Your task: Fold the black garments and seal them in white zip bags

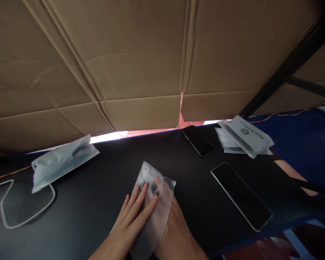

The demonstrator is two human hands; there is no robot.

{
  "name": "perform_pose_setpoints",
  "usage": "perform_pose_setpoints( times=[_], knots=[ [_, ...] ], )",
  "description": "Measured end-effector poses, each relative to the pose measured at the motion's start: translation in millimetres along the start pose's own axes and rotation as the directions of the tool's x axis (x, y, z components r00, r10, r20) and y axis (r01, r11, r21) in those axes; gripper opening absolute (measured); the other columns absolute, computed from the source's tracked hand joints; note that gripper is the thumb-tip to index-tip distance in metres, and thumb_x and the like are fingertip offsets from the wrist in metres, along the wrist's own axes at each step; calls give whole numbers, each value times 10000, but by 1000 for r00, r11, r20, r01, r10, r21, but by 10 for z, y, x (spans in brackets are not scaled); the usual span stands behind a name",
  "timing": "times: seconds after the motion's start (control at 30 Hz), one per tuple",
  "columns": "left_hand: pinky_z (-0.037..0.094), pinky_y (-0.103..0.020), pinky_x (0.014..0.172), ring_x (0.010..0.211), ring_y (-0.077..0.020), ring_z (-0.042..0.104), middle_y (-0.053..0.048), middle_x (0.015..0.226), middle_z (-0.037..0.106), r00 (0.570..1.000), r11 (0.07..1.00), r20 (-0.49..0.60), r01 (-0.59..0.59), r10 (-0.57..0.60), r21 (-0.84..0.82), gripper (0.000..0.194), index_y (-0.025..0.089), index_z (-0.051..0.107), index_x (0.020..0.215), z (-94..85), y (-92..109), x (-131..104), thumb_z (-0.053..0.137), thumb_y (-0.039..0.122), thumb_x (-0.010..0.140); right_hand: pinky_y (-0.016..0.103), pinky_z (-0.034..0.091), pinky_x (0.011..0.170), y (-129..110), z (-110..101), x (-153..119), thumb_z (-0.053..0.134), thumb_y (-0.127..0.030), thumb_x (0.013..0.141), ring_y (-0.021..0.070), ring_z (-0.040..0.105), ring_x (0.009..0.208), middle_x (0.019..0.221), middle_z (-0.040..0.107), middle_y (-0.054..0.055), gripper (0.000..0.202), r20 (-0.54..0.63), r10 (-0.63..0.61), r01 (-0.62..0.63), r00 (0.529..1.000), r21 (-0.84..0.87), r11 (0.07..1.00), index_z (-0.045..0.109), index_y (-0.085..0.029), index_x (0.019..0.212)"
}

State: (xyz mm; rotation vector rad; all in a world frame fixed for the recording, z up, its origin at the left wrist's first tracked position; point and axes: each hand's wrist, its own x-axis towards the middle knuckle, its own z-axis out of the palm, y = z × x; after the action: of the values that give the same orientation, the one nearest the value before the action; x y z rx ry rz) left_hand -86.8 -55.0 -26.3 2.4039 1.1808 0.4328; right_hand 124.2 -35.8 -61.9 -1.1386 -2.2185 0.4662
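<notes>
A frosted plastic pouch (154, 202) lies on the black surface (97, 202) near its front edge, caught between both hands: the left hand (134, 216) lies flat on top with fingers stretched out and pressed together, gripping nothing, while the right hand (176, 231) is slid beneath or inside the pouch, its fingers showing dimly through the film, so how far it is open cannot be told. The film looks thin and slippery, so a hard press or a sideways pull could crease it, tear the seam or let it slide off the near edge. Two dark phones, one (198, 141) further back and a larger one (241, 195) just to the right, lie bare and screen-up; a sweep of the right forearm could nudge the larger one toward the edge. A white cable (27, 213) loops at the left under another pouch (62, 162), and could snag a sleeve. More printed pouches (243, 137) are stacked at the back right.
</notes>
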Motion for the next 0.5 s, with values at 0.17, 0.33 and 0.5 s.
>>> perform_pose_setpoints(
  times=[0.17,0.33,0.5],
  knots=[
    [463,-719,1151,1627,-398,365,-91,1799,367,984,969,-115,155,-135,190,675,416,122,1781,68,-104,-19,366,540,1164,448,438,1324,0,-167,0,626,-386,1131,292,363,1670,1710,539,55,540,125,-155,161,980,-35,986,547,-163,1616],
    [472,-729,1139,1617,-392,391,-79,1784,409,963,941,-202,228,-179,251,643,398,140,1779,135,-201,2,363,409,1176,427,650,939,194,-397,-287,684,-415,1080,285,770,1138,1275,831,15,288,-110,-154,127,982,-224,966,763,-240,1294],
    [472,-721,1143,1634,-398,359,-75,1794,385,969,948,-174,215,-176,236,680,391,107,1784,164,-64,30,388,449,1168,358,613,745,148,-219,-359,663,-192,987,242,755,918,1098,834,20,333,-136,-36,20,990,-120,993,737,-240,1309]
  ],
)
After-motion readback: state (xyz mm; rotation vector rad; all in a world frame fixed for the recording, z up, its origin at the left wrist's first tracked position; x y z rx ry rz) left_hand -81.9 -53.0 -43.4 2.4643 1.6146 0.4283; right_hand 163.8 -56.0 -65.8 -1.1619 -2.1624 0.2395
